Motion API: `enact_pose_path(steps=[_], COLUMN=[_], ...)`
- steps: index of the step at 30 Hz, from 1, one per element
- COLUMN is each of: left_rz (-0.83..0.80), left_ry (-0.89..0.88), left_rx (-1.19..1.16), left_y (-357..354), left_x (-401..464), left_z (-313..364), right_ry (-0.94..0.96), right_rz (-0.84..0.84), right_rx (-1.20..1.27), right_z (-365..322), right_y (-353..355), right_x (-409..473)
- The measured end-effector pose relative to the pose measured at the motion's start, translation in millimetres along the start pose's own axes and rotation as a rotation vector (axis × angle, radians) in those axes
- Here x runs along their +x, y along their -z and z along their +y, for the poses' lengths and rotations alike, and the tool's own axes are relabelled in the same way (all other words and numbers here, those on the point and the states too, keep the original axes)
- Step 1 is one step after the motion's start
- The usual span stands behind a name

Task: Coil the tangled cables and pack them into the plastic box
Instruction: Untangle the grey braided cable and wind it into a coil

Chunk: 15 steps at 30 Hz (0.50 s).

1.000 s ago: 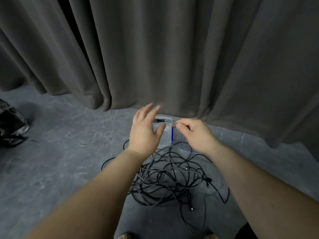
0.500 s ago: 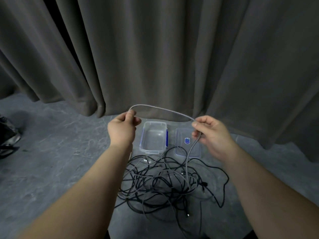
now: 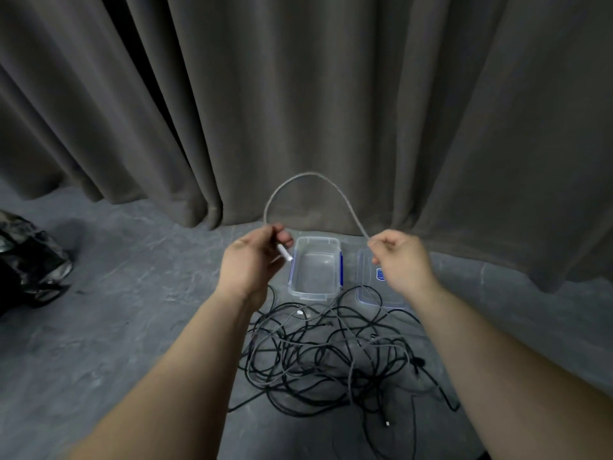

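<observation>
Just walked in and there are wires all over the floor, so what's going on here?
A person is sorting a tangle of cables on the floor. The left hand grips the plug end of a grey braided cable, and the right hand pinches it further along, so it arches between them. The clear plastic box sits open and empty just beyond the tangle, its lid beside it.

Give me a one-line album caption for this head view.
Both hands, left hand and right hand, arch a grey braided cable above an open plastic box and tangled cables.
</observation>
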<state>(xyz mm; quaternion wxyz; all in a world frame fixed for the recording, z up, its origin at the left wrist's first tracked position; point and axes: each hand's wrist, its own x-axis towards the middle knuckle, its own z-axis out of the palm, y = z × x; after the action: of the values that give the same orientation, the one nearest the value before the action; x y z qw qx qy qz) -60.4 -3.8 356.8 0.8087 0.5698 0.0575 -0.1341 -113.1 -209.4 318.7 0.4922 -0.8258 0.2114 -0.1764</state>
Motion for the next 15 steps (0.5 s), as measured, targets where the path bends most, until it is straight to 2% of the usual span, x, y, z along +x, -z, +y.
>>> enact_pose_path(steps=[3, 5, 10, 13, 15], left_rz=[-0.087, -0.067, -0.090, -0.155, -0.216], left_ry=[-0.053, -0.096, -0.149, -0.111, -0.062], left_rx=[0.124, 0.174, 0.260, 0.199, 0.129], left_y=[1.3, 7.9, 18.5, 13.3, 6.3], left_x=[-4.0, -2.9, -5.6, -11.6, -15.7], left_z=[-2.8, -2.8, 2.8, 4.7, 2.5], right_ry=[0.189, 0.249, 0.197, 0.141, 0.139], right_rz=[-0.229, -0.358, -0.610, -0.792, -0.831], right_rx=[-0.478, -0.625, -0.479, -0.360, -0.273], right_z=[-20.2, -39.0, -69.1, -79.9, -87.1], right_y=[-14.9, -18.5, -2.0, 8.8, 11.1], right_x=[-10.1, -20.2, -36.3, -44.7, -48.8])
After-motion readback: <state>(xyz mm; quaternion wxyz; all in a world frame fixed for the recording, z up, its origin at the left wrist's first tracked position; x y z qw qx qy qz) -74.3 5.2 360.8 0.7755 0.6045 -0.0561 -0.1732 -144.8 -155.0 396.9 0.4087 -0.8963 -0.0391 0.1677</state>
